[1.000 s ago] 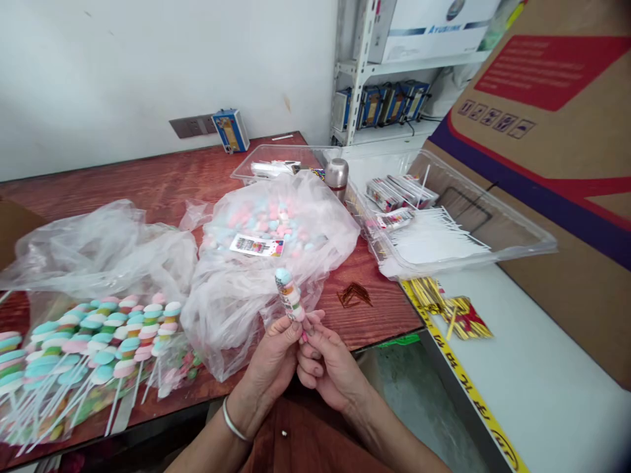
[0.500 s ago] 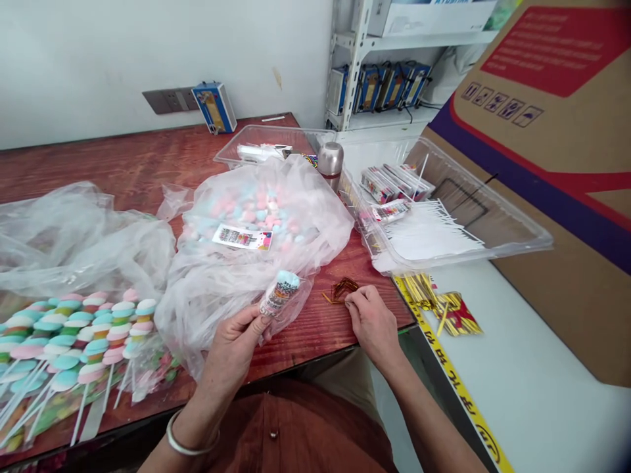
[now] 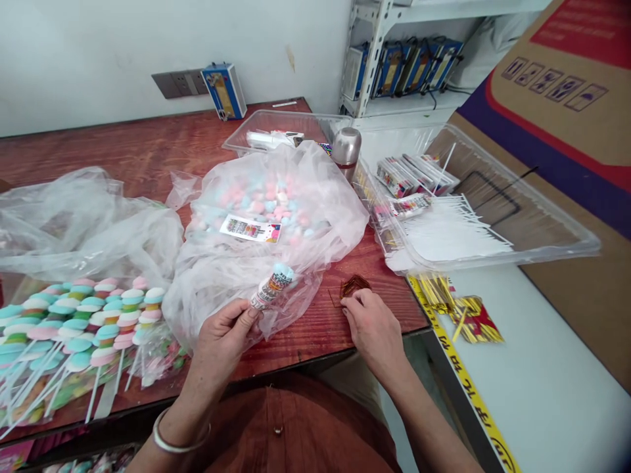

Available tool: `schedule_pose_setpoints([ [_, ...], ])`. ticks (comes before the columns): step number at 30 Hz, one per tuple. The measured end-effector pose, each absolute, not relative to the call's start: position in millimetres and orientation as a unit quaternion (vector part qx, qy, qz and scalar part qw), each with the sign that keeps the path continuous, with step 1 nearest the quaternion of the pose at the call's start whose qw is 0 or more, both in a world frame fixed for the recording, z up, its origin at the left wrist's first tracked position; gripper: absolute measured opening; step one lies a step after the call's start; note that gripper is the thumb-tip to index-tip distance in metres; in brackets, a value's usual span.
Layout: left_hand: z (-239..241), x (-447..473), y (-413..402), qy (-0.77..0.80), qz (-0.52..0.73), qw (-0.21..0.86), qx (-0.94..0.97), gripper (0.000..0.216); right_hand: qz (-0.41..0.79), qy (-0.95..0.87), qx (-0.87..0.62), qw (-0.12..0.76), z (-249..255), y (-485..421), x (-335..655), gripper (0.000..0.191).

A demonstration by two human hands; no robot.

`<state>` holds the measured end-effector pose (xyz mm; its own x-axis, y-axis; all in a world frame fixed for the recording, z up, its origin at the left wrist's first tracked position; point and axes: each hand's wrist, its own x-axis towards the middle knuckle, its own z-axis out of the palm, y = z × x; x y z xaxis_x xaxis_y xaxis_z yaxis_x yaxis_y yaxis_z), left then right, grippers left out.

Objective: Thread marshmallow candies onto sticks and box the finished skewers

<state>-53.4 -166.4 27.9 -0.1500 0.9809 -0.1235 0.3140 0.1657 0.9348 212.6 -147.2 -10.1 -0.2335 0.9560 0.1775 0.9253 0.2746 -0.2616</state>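
Note:
My left hand is closed around the lower end of a bagged marshmallow stick, its clear wrapper carrying a printed label and a pale blue top showing. On the red-brown table, a small heap of gold-brown twist ties lies under the fingertips of my right hand. Thumb and forefinger there are pinched together at the heap's near edge, on what looks like one tie. Behind my left hand spreads a big clear bag of pink, blue and white marshmallows, with a printed label card lying on it.
Finished marshmallow skewers lie in rows at left beside a crumpled plastic bag. At right, a clear bin holds white sticks and label packs. A steel flask, gold tie packets and a large carton stand around.
The view has shifted slightly. My left hand has drawn a little left and down with the bagged marshmallow stick. My right fingers stay at the twist ties.

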Motion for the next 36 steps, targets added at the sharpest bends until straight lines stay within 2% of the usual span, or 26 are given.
schedule_pose_setpoints([
  [3, 34, -50, -165, 0.625, 0.408, 0.356, 0.563, 0.019, 0.006, -0.791, -0.6, 0.118, -13, -143, 208, 0.019],
  [5, 39, -47, -163, 0.609, 0.411, 0.3, 0.608, 0.017, 0.03, -0.778, -0.604, 0.171, -12, -143, 205, 0.018],
  [7, 42, -42, -161, 0.602, 0.391, 0.25, 0.65, 0.02, 0.112, -0.734, -0.611, 0.275, -5, -146, 201, 0.018],
  [9, 43, -35, -158, 0.594, 0.357, 0.209, 0.69, 0.026, 0.248, -0.655, -0.607, 0.375, 7, -152, 194, 0.017],
  [12, 40, -20, -154, 0.578, 0.323, 0.141, 0.736, 0.033, 0.433, -0.535, -0.567, 0.452, 26, -162, 173, 0.021],
  [17, 34, 4, -149, 0.553, 0.347, 0.061, 0.755, 0.021, 0.516, -0.46, -0.545, 0.474, 35, -163, 141, 0.025],
  [21, 33, 7, -148, 0.525, 0.342, -0.003, 0.78, 0.026, 0.523, -0.457, -0.546, 0.469, 30, -158, 137, 0.027],
  [29, 30, 5, -149, 0.533, 0.342, 0.003, 0.774, 0.022, 0.522, -0.472, -0.547, 0.453, 25, -161, 136, 0.026],
  [36, 37, 10, -145, 0.573, 0.388, 0.152, 0.706, 0.015, 0.501, -0.469, -0.553, 0.472, 23, -154, 133, 0.024],
])
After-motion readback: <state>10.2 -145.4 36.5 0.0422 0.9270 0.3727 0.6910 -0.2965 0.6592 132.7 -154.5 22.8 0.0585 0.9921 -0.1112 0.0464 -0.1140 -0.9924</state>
